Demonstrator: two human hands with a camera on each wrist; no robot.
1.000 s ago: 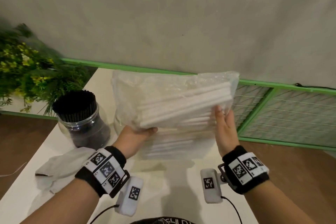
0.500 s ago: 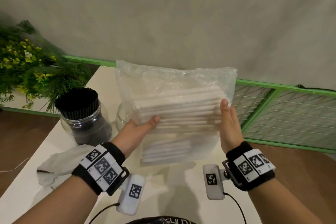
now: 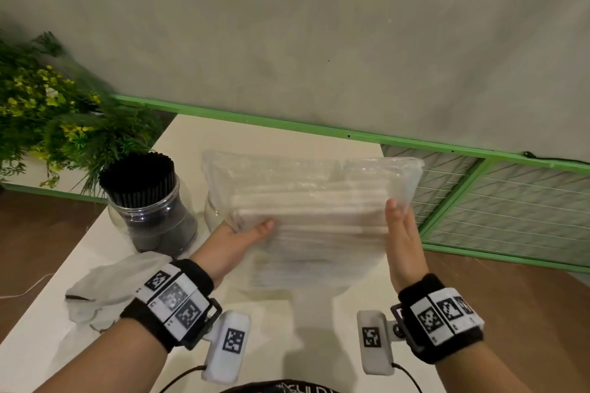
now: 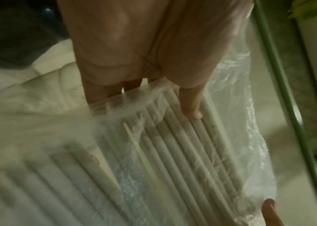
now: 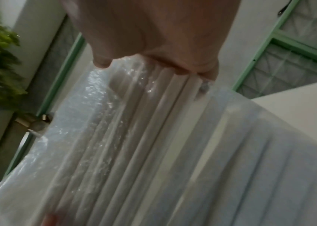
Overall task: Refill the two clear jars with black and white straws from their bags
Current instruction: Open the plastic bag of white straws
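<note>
Above the white desk (image 3: pixel 178 150), near its far edge and right of the black-straw jar (image 3: pixel 150 204), the bag of white straws (image 3: pixel 313 201) hangs between the left hand (image 3: pixel 238 238), thumb pinching its end, and the flat right hand (image 3: pixel 404 242) pressing the opposite end.

white table (image 3: pixel 178 150), jar of black straws (image 3: pixel 150 207), crumpled empty bag (image 3: pixel 108 284)

Head cam overhead; wrist cams close.
</note>
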